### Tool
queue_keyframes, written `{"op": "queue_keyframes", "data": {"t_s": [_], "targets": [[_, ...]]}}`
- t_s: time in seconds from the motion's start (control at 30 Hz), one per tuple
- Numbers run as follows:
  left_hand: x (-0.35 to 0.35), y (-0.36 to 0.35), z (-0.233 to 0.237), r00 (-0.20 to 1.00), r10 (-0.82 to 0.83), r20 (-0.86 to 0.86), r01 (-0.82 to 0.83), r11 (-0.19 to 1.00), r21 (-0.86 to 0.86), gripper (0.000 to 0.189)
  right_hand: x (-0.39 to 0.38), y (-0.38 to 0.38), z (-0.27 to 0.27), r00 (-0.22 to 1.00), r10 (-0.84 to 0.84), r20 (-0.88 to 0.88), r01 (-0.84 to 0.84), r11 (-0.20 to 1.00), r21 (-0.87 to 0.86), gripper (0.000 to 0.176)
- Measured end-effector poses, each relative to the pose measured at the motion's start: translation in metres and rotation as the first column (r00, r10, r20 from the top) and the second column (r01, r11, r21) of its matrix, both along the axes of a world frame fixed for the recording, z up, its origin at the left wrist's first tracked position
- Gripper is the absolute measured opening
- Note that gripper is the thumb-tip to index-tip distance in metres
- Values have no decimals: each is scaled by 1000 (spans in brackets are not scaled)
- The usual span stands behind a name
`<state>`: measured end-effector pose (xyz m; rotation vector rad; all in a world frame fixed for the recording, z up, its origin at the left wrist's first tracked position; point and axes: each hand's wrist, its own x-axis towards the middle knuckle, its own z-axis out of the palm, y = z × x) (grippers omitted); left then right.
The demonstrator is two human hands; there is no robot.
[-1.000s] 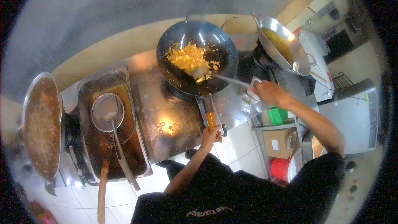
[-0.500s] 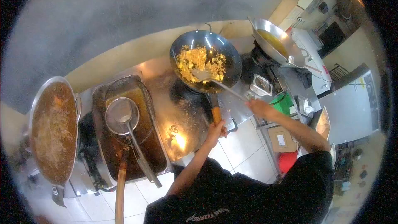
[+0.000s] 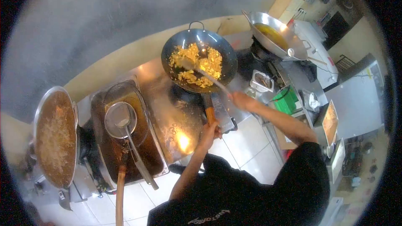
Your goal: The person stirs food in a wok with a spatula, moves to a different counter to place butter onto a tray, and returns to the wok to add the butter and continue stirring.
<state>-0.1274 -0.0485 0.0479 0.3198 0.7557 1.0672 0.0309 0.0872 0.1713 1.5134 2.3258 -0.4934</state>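
A dark wok (image 3: 228, 69) stands over the burner, holding a yellow-brown crumbly food (image 3: 211, 62) that looks like scrambled egg or fried rice. My left hand (image 3: 208, 134) is closed round the wok's wooden handle (image 3: 210, 116), on the near side. Closed on the shaft of a metal wok spatula (image 3: 213, 81) is my right hand (image 3: 243, 101), to the right of the wok. The spatula's blade lies among the food, left of the middle.
A wide pan of bubbling brown liquid (image 3: 56, 138) is far left. Beside it, a strainer (image 3: 120, 119) rests over a rectangular oil vat (image 3: 157, 159). Back right stands a second wok (image 3: 264, 19) with yellow oil. A small metal container (image 3: 261, 81) and green bin (image 3: 286, 100) sit right.
The spatula blade and my right hand have moved left, pushing through the food, which is now spread differently. The view has shifted slightly, and the wok tilts a little differently.
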Motion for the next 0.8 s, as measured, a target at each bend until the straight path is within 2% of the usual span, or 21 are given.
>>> {"op": "queue_keyframes", "data": {"t_s": [0.03, 0.07, 0.13, 0.17, 0.2, 0.23, 0.27, 0.3, 0.4, 0.43, 0.47, 0.53, 0.57, 0.6, 0.63, 0.67, 0.7, 0.73, 0.8], "targets": [[0, 1, 5, 1000, 8, -6, -8, 1000, -10, 25, 23, -14, -7, 978, 121, -171, -95, 984, 151, 54], [-4, 4, 8, 1000, 12, -17, -12, 1000, -17, 25, 48, -5, -6, 975, 123, -183, -97, 985, 145, 54], [2, 0, 12, 999, 25, -40, -25, 1000, -13, 25, 75, 8, 37, 987, -115, 116, 123, 990, -64, 60], [6, 0, 9, 999, 43, -12, -43, 999, -26, 24, 73, 18, 37, 992, 120, 50, -124, 988, 95, 60], [10, -1, 7, 999, 36, -15, -37, 999, -31, 24, 76, 26, 6, 992, 114, 46, -118, 989, 90, 60], [13, -2, 6, 999, 32, -16, -33, 998, -46, 24, 80, 41, -47, 986, 165, 15, -164, 964, 208, 60], [15, 4, 7, 999, 34, -18, -35, 998, -53, 24, 53, 44, -37, 975, 224, -8, -208, 920, 333, 60], [16, 4, 9, 998, 42, -54, -43, 999, -7, 25, 52, 33, -13, 996, 91, 15, -92, 993, 67, 51], [18, 5, 7, 996, 64, -57, -67, 997, -47, 28, 133, 47, -5, 977, 212, 13, -212, 972, 99, 52], [23, 6, 2, 996, 74, -52, -77, 996, -54, 28, 124, 51, 22, 990, 32, 138, -52, 989, 141, 52], [27, 6, -5, 995, 84, -51, -87, 994, -68, 28, 117, 60, 4, 990, 33, 140, -51, 990, 133, 52], [36, 9, -10, 995, 88, -41, -91, 994, -64, 29, 97, 82, -37, 956, 267, -124, -250, 958, 139, 54], [38, 10, -10, 996, 85, -41, -88, 994, -58, 29, 75, 75, -32, 998, 22, 63, -19, 999, -45, 53], [36, 12, -11, 995, 84, -46, -87, 994, -59, 29, 86, 69, -22, 998, 26, 65, -24, 999, -37, 53], [36, 12, 1, 994, 87, -66, -95, 986, -137, 30, 106, 63, -8, 995, 100, 23, -100, 995, -9, 53], [35, 13, 1, 994, 97, -57, -105, 984, -142, 30, 114, 58, 9, 984, 176, -14, -176, 984, 15, 53], [35, 12, -1, 992, 105, -75, -113, 986, -122, 30, 106, 62, 43, 988, -18, 155, 18, 1000, 4, 54], [38, 11, -1, 990, 111, -93, -120, 988, -97, 30, 101, 74, 38, 986, -9, 168, 9, 1000, 1, 54], [39, 8, -5, 992, 104, -70, -109, 992, -69, 29, 86, 92, -3, 987, 159, 6, -159, 983, 94, 58]]}}
